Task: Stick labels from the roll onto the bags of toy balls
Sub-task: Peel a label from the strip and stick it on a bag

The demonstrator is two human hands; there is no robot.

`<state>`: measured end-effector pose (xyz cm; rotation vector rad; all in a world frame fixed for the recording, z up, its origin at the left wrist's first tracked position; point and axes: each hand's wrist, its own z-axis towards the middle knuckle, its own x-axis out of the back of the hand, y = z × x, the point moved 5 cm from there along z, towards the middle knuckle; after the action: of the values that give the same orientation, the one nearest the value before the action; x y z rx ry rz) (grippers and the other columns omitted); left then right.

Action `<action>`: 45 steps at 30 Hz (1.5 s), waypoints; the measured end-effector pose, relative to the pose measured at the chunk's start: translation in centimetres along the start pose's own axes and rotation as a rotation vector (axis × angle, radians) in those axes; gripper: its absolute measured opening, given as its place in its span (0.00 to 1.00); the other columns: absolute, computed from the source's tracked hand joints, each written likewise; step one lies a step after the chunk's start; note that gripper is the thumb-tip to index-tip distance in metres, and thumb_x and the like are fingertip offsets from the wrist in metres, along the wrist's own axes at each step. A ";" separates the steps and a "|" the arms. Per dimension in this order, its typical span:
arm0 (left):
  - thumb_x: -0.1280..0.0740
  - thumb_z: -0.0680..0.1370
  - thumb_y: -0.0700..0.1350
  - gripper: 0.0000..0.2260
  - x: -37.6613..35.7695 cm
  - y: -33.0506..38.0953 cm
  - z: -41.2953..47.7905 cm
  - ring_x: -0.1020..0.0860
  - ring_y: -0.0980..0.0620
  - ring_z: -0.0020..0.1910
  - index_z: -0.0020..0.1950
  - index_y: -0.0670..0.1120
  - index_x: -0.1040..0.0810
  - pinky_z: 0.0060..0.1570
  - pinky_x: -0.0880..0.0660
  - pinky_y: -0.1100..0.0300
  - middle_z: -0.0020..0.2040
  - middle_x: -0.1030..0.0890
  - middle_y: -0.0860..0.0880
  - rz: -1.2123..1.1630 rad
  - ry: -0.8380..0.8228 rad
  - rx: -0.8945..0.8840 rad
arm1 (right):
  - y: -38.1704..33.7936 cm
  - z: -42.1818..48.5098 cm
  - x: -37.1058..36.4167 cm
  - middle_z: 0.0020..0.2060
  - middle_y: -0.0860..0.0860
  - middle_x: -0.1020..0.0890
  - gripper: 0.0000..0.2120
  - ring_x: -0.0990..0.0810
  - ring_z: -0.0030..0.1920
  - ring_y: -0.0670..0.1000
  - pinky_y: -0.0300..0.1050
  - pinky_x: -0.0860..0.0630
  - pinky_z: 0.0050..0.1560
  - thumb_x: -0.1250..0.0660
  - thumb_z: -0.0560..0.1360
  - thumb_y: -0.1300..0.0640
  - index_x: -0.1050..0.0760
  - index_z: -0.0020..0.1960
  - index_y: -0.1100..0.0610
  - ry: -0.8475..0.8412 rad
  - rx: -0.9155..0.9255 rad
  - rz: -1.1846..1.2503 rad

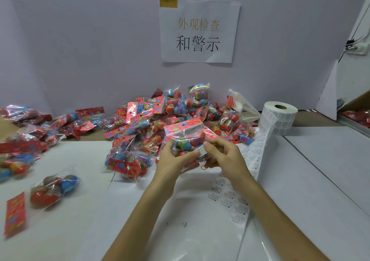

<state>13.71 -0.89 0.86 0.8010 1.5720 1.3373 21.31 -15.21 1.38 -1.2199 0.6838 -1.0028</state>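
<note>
I hold one clear bag of toy balls (185, 134) with a red flowered header above the table's middle. My left hand (172, 160) grips the bag from below and the left, thumb on its front. My right hand (222, 154) pinches a small white label (201, 150) against the bag's lower front. The label roll (279, 116) stands at the right, and its strip of labels (236, 192) trails down over the table under my right forearm.
A large heap of bagged balls (164, 114) lies against the back wall. More bags (26, 132) are spread on the left, one bag (54, 188) lying alone near the front left. White paper sheets (200, 230) cover the table. A printed sign (198, 30) hangs on the wall.
</note>
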 end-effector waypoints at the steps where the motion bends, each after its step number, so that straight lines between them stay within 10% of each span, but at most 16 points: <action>1: 0.23 0.74 0.37 0.24 0.0 0.0 0.0 0.16 0.40 0.56 0.68 0.41 0.27 0.61 0.21 0.39 0.59 0.17 0.39 -0.004 0.003 0.004 | 0.1 0.0 0.0 0.38 0.56 0.15 0.08 0.16 0.34 0.56 0.48 0.17 0.40 0.29 0.78 0.51 0.19 0.54 0.54 -0.006 -0.017 -0.003; 18: 0.21 0.72 0.37 0.22 0.2 -0.2 0.2 0.13 0.42 0.48 0.63 0.41 0.25 0.51 0.16 0.47 0.55 0.16 0.39 0.033 0.020 -0.003 | -0.3 -0.1 0.5 0.33 0.49 0.15 0.09 0.17 0.33 0.46 0.38 0.21 0.38 0.29 0.78 0.51 0.15 0.40 0.51 0.055 0.038 -0.120; 45: 0.23 0.75 0.39 0.14 0.8 -0.1 0.3 0.13 0.49 0.42 0.58 0.45 0.23 0.38 0.19 0.61 0.48 0.15 0.44 -0.016 0.086 -0.087 | 0.2 0.0 -0.6 0.38 0.54 0.15 0.07 0.16 0.38 0.56 0.46 0.18 0.42 0.29 0.78 0.51 0.18 0.51 0.54 -0.126 0.052 -0.101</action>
<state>13.67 -0.11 0.61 0.6842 1.5723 1.4349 21.13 -14.64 1.12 -1.2704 0.4997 -1.0114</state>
